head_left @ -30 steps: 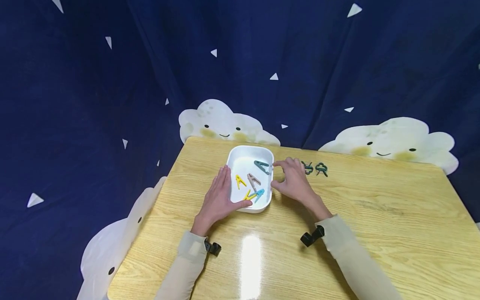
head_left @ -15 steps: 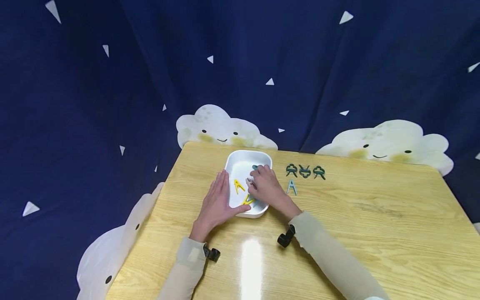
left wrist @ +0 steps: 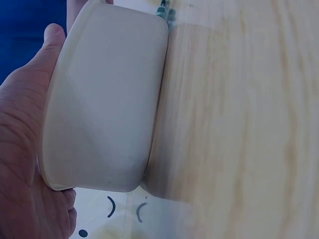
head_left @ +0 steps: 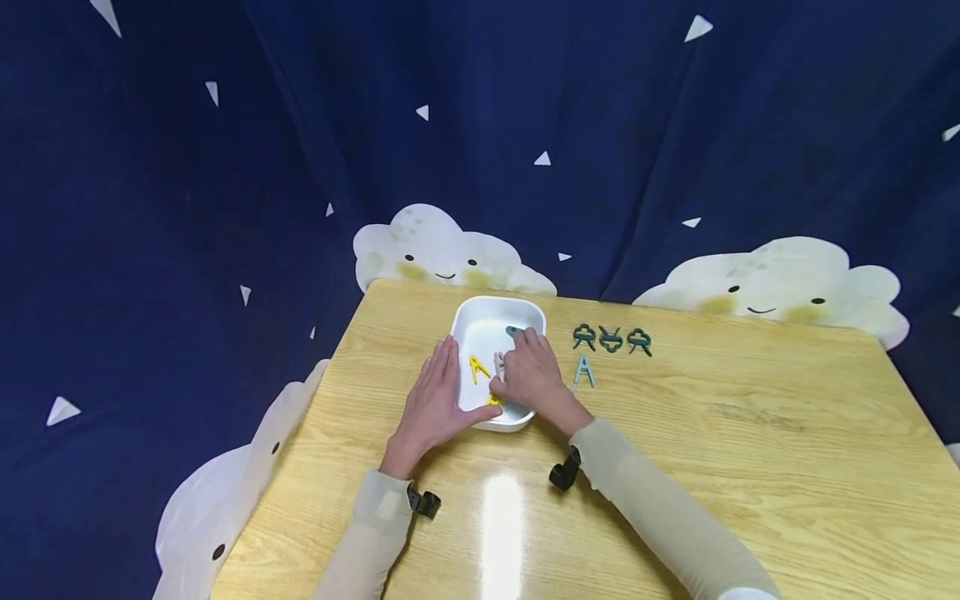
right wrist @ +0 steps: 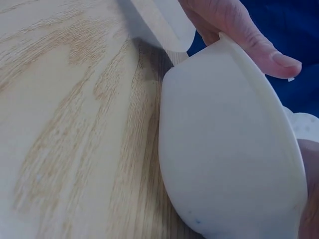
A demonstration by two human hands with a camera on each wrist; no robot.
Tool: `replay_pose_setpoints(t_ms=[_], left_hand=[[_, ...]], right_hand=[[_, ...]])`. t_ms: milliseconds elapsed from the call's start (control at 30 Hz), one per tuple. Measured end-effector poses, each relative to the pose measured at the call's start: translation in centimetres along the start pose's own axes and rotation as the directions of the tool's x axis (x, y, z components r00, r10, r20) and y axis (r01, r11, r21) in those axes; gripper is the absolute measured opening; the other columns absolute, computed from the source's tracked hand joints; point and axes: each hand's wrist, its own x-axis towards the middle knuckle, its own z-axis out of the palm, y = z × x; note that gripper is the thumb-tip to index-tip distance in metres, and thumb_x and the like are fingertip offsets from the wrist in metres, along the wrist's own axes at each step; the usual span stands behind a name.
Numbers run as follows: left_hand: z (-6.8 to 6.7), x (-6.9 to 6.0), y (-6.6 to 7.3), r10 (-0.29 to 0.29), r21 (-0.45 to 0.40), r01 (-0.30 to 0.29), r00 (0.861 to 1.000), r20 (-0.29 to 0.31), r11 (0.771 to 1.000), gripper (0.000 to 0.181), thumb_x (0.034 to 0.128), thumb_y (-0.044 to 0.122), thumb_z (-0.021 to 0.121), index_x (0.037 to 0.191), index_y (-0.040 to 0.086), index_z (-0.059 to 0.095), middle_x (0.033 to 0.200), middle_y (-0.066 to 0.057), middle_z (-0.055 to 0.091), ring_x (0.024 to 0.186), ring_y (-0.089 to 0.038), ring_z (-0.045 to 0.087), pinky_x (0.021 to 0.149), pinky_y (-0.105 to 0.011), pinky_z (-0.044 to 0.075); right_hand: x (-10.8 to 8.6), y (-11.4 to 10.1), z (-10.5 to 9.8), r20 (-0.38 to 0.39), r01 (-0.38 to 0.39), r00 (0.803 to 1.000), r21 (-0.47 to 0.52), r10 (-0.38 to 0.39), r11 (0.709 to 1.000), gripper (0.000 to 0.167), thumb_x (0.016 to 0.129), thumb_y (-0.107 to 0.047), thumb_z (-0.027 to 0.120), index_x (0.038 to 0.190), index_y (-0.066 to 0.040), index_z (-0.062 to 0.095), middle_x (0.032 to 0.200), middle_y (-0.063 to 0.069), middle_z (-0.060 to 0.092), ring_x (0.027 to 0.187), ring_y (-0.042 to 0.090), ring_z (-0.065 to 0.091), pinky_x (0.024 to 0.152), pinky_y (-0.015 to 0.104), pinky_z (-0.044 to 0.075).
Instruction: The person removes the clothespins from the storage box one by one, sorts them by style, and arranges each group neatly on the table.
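Note:
In the head view the left hand (head_left: 429, 400) lies with straight fingers along the left side of a white tray (head_left: 462, 321), its thumb across the near rim. The right hand (head_left: 534, 377) reaches over the right rim with bent fingers, low among the clips; its fingertips are partly hidden, so a grip cannot be made out. Beside them lies a pinkish-grey clip (head_left: 499, 365). A yellow clip (head_left: 477, 368) sits to the left, another yellow clip (head_left: 495, 399) by the left thumb, a teal clip (head_left: 512, 331) above. The left wrist view shows the left hand (left wrist: 22, 134) against the tray (left wrist: 104, 99).
Right of the tray, three dark green cloud-shaped clips (head_left: 611, 339) lie in a row on the wooden table (head_left: 712, 450), a light blue clip (head_left: 583, 372) below them. A dark blue curtain (head_left: 480, 67) with clouds and triangles hangs behind. Each wrist wears a small black camera.
The right hand has gone from the tray's right wall in among the clips, then slightly lower. The pinkish-grey clip has shifted and turned. The left hand stays against the tray.

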Motion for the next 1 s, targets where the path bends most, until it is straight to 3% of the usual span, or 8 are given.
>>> replay_pose_setpoints(t_ms=[300,1000], left_hand=[[-0.3,0.16,0.22,-0.005,-0.001,0.005,1.0,0.017,1.0,0.134,0.081,0.086,0.062,0.166,0.0,0.003,0.176,-0.013,0.001,0.162,-0.031,0.005,0.131,-0.042,0.009],[-0.22,-0.05,0.25,-0.022,-0.008,0.022,1.0,0.02,1.0,0.135,0.0801,0.086,0.062,0.167,0.001,0.002,0.176,-0.013,0.002,0.162,-0.032,0.007,0.131,-0.041,0.008]], right_hand=[[0.1,0.12,-0.15,0.003,-0.005,1.0,0.058,0.005,0.998,0.05,0.086,-0.057,0.064,0.062,-0.014,0.057,0.097,0.009,0.059,0.098,0.027,0.044,0.084,0.04,0.039],[0.26,-0.02,0.07,0.052,-0.007,0.999,0.046,0.004,0.999,0.042,0.089,-0.047,0.065,0.065,-0.013,0.059,0.092,0.007,0.06,0.097,0.028,0.047,0.089,0.042,0.039]])
